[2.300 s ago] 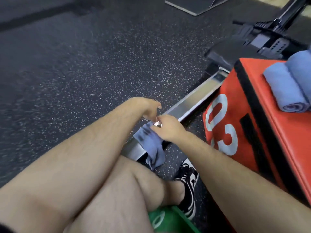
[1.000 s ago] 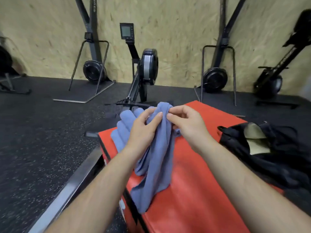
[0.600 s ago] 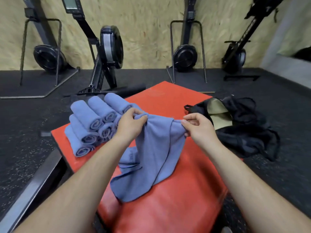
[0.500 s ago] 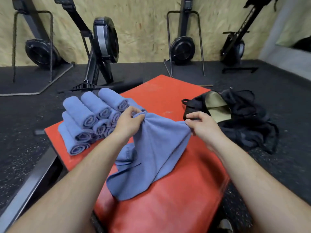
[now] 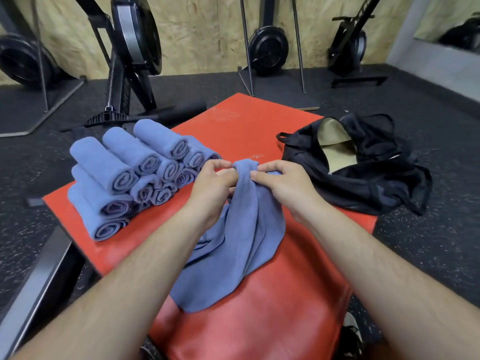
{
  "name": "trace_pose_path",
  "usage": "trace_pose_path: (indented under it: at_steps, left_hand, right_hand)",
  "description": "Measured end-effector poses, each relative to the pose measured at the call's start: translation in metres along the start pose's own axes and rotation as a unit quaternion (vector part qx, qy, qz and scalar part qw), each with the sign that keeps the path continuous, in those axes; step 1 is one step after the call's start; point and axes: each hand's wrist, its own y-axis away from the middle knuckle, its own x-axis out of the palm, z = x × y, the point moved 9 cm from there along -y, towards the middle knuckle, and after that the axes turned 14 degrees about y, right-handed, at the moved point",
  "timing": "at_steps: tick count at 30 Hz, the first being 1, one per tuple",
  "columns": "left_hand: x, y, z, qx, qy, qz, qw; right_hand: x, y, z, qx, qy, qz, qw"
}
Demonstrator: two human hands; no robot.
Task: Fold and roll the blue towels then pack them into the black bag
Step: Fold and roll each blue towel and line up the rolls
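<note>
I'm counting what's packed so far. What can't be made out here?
Head view only:
- Inside the black bag: collapsed folds hide all but tan lining.
- The rolled towels: front rolls hide rear ones; count uncertain.
- The loose towel: top edge bunched between left hand and right hand.

Soft matt blue towel (image 5: pixel 233 245) on glossy red vinyl box (image 5: pixel 259 320); speckled rubber floor (image 5: pixel 428 255).

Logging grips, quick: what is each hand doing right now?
Left hand: pinching the loose blue towel.
Right hand: pinching the same towel.
</note>
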Motion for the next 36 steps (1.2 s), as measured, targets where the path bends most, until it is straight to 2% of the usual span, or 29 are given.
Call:
trace_pose_path:
  at_steps: [3, 6, 8, 11, 14, 17, 22, 27, 31, 33, 36]
  left_hand:
    - [0.0, 0.01, 0.005, -0.01, 0.009, -0.016, 1.0]
    - [0.011, 0.023, 0.004, -0.012, -0.001, 0.033, 0.999]
    - [0.014, 0.033, 0.003, -0.015, -0.028, 0.059, 0.998]
    - [0.012, 0.043, 0.002, -0.019, -0.06, 0.055, 0.997]
    - [0.002, 0.045, -0.008, -0.001, -0.098, 0.02, 0.995]
    - [-0.018, 0.043, -0.025, 0.022, -0.109, -0.038, 0.993]
    - [-0.058, 0.032, -0.039, 0.002, -0.06, -0.118, 0.991]
    - [-0.094, 0.028, -0.057, 0.031, -0.027, -0.215, 0.976]
    - [-0.096, 0.03, -0.064, 0.052, 0.009, -0.194, 0.98]
    - [-0.091, 0.031, -0.075, 0.086, -0.045, -0.177, 0.979]
    - [-0.086, 0.039, -0.094, 0.145, -0.196, -0.18, 0.953]
  right_hand:
    - [-0.001, 0.009, -0.001, -0.001, -0.001, -0.021, 1.0]
    - [-0.003, 0.02, -0.005, -0.003, 0.019, -0.046, 0.999]
    - [-0.003, 0.026, -0.004, -0.01, 0.028, -0.038, 0.999]
    - [0.002, 0.035, 0.003, -0.044, 0.035, 0.001, 0.998]
    - [0.007, 0.039, 0.008, -0.08, 0.055, 0.027, 0.995]
    - [-0.014, 0.034, 0.01, -0.092, 0.065, 0.002, 0.994]
    - [-0.071, 0.013, -0.017, -0.043, 0.062, -0.044, 0.996]
    - [-0.098, 0.007, -0.036, -0.019, 0.079, -0.073, 0.994]
    - [-0.096, 0.005, -0.04, -0.006, 0.049, -0.065, 0.997]
    - [-0.089, 0.006, -0.04, 0.003, 0.041, -0.048, 0.998]
    - [-0.079, 0.011, -0.035, 0.019, 0.022, -0.017, 0.999]
